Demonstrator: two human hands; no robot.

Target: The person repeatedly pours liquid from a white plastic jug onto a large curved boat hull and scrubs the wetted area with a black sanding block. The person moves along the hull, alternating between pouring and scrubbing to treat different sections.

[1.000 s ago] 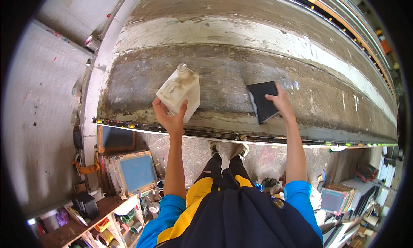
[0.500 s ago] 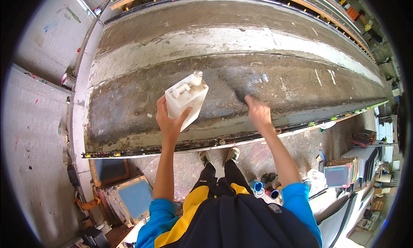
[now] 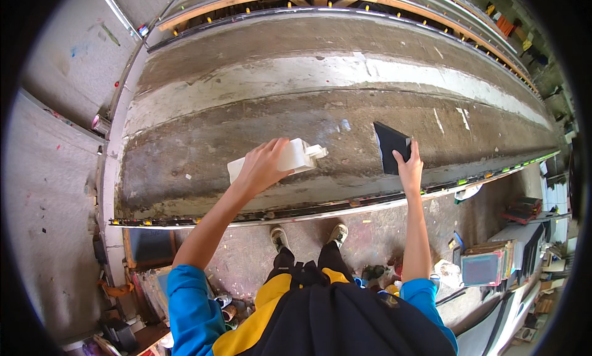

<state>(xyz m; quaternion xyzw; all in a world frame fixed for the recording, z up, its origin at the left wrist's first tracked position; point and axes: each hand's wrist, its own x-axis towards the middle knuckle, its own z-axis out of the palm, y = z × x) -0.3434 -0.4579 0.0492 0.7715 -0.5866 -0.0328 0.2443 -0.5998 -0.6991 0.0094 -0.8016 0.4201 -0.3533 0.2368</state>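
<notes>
Handling appears unfinished, neither item released: the left hand [image 3: 265, 166] wraps around a white jug [image 3: 299, 158] tipped toward three o'clock, and the right hand [image 3: 411, 168] pinches a black panel [image 3: 390, 145].

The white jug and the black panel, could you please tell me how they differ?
The white jug is pale and boxy; the black panel is dark and flat. The white jug has a narrow neck, while the black panel has none. The left hand grips the white jug, the right hand the black panel. Both are hand-held.
</notes>
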